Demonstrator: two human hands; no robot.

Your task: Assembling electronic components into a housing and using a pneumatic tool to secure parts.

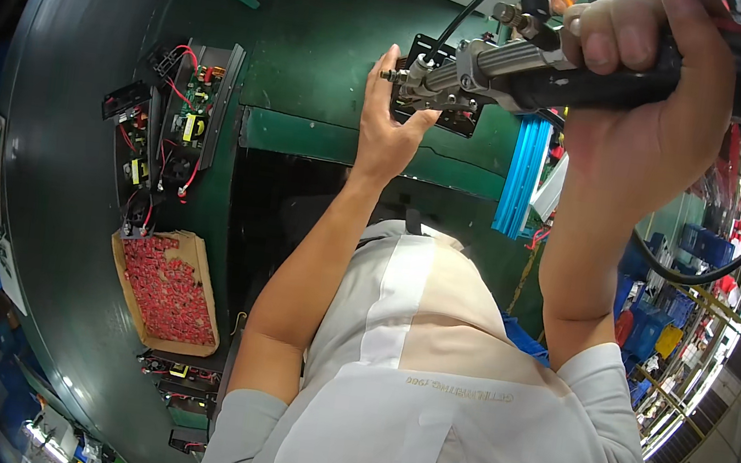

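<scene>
A black slotted plate (456, 123) lies at upper centre. The nearer left hand (385, 144) curves around its left edge, grip unclear. At upper right, the right hand (665, 129) clasps a black-bodied power tool (550, 89), its long axis slanting down-left across the plate.

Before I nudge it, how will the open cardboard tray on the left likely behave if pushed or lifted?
The cardboard tray may flex, since its walls look thin. The small red pieces seem loose, so they'd probably shift or spill over the open top if it tips. With so many inside, it could feel heavier than bare cardboard.
</scene>
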